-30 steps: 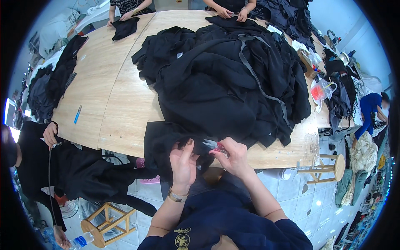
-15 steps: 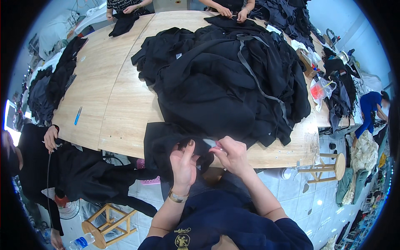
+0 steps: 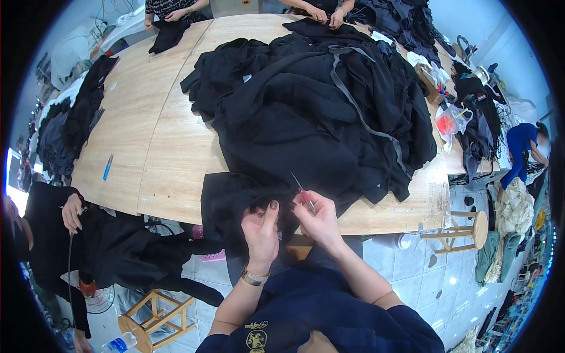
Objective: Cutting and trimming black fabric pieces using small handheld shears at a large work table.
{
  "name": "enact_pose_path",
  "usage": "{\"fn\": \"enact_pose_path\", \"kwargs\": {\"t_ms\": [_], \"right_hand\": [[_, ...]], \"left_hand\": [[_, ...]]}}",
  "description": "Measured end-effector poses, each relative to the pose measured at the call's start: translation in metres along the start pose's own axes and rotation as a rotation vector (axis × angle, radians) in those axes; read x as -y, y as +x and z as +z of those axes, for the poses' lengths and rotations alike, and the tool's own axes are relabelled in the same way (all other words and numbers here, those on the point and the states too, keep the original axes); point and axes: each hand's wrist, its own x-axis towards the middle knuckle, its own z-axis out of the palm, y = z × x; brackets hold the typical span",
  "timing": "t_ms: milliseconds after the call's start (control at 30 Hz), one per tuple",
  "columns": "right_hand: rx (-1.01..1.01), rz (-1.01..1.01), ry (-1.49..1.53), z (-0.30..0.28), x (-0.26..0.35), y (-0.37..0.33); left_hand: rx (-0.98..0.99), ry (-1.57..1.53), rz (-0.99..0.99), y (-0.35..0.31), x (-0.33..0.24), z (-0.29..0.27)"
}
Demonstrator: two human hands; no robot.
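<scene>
My left hand (image 3: 261,236) is closed on the edge of a black garment (image 3: 220,200), fingers curled into the cloth and thumb up. The garment lies over the table's near edge and hangs down toward my lap. Just to the right, my right hand (image 3: 321,225) grips small thread snips (image 3: 303,191) with a reddish handle, their thin blade pointing up and to the left. Beyond both hands spreads a big heap of black garments (image 3: 282,123), with a grey strip (image 3: 353,103) lying across it.
A blue pen-like tool (image 3: 108,167) lies on the wooden table (image 3: 170,141). At the right edge stands a bag with a red drink (image 3: 450,122). A person in black (image 3: 112,241) stands close on my left; two others handle dark cloth at the far side. A wooden stool (image 3: 479,229) is at right.
My right hand has turned and drawn slightly left, so the snips' blade now points upward away from the cloth. My left hand keeps its hold on the garment.
</scene>
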Motion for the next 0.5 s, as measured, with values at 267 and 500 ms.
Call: {"fn": "enact_pose_path", "kwargs": {"t_ms": [267,500], "right_hand": [[-0.015,-0.017,-0.061,0.002,0.004,-0.002],[-0.116,-0.112,-0.116,0.004,-0.005,-0.001]], "left_hand": [[0.03,0.371,0.297,-0.004,0.007,0.001],[0.037,0.511,0.397,-0.007,0.021,-0.002]]}}
